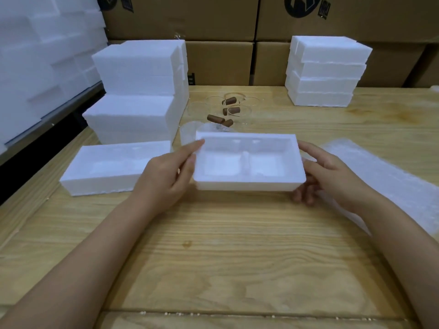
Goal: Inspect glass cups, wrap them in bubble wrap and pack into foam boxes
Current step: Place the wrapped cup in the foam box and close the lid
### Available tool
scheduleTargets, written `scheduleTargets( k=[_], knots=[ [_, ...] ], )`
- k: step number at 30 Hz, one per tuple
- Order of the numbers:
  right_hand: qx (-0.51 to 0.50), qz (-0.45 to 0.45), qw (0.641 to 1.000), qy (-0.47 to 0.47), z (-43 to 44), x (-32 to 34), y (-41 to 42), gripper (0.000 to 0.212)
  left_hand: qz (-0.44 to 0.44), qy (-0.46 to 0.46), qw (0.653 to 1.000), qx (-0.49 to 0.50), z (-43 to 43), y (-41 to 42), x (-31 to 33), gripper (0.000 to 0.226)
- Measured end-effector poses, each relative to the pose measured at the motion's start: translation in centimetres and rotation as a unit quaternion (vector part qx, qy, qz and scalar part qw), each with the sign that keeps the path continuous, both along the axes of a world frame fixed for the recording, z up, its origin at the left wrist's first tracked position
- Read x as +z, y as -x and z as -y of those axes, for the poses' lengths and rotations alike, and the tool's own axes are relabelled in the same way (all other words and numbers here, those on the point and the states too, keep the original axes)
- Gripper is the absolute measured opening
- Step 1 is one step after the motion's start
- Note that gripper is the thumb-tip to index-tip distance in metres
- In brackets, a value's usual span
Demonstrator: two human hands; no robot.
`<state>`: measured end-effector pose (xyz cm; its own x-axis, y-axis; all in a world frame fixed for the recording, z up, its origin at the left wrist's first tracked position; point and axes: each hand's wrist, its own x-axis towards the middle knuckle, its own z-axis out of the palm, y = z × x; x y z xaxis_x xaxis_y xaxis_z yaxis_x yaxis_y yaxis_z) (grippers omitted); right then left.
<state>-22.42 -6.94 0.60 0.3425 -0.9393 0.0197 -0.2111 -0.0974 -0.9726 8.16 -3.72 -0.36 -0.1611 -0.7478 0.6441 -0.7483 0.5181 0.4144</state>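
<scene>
An open white foam box half (247, 184) with two hollow compartments is held just above the wooden table. My left hand (166, 176) grips its left end, thumb on the rim. My right hand (325, 174) grips its right end, fingers curled under the bottom. A second foam half (107, 169) lies flat on the table to the left. Behind the held box stand several clear glass cups (237, 110) with brown handles, and a bubble-wrapped cup (211, 128) is partly hidden by the box. A strip of bubble wrap (384, 176) lies at the right.
Stacked foam boxes (140, 91) rise at the back left, and another stack (325, 72) at the back right. Cardboard cartons (218, 60) line the wall behind. More foam blocks (42, 55) fill the far left. The wooden table (225, 257) stretches toward me.
</scene>
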Motion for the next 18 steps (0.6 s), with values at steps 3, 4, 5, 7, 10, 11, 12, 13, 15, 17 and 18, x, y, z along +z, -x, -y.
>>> scheduleTargets(
  k=[3,4,5,7,10,11,12,13,15,17,18],
  knots=[
    [-0.016,-0.043,0.999,0.005,-0.1,0.0,-0.1,0.036,0.042,0.001,0.999,-0.018,0.0,0.2,-0.2,0.049],
    [-0.019,-0.061,0.998,0.008,-0.1,0.0,-0.1,0.035,0.061,0.000,0.998,-0.024,0.0,0.2,-0.2,0.048],
    [-0.021,-0.085,0.996,0.009,-0.1,0.0,-0.1,0.034,0.081,0.000,0.996,-0.028,0.0,0.1,-0.3,0.048],
    [-0.025,-0.148,0.989,0.005,0.1,0.0,-0.1,0.030,0.112,0.005,0.993,-0.025,0.0,0.0,-0.4,0.044],
    [-0.017,-0.222,0.975,-0.007,0.1,0.1,-0.1,0.030,0.141,0.032,0.989,-0.023,0.1,0.0,-0.3,0.039],
    [-0.020,-0.249,0.968,-0.002,0.2,0.3,-0.1,0.032,0.146,0.043,0.988,-0.028,0.2,0.0,-0.2,0.037],
    [-0.037,-0.274,0.961,0.009,0.3,0.6,-0.1,0.034,0.143,0.050,0.988,-0.030,0.3,0.1,-0.1,0.037],
    [-0.074,-0.285,0.955,0.030,0.5,1.0,-0.1,0.035,0.135,0.054,0.989,-0.025,0.4,0.2,0.0,0.037],
    [-0.167,-0.272,0.943,0.097,1.2,2.1,-0.5,0.031,0.112,0.068,0.991,0.014,0.6,0.3,0.5,0.038],
    [-0.203,-0.255,0.930,0.168,2.0,3.3,-1.6,0.024,0.095,0.066,0.990,0.077,1.6,0.7,1.3,0.036],
    [-0.192,-0.259,0.928,0.188,2.5,3.9,-2.6,0.020,0.095,0.040,0.989,0.107,2.3,0.9,1.8,0.037]
  ],
)
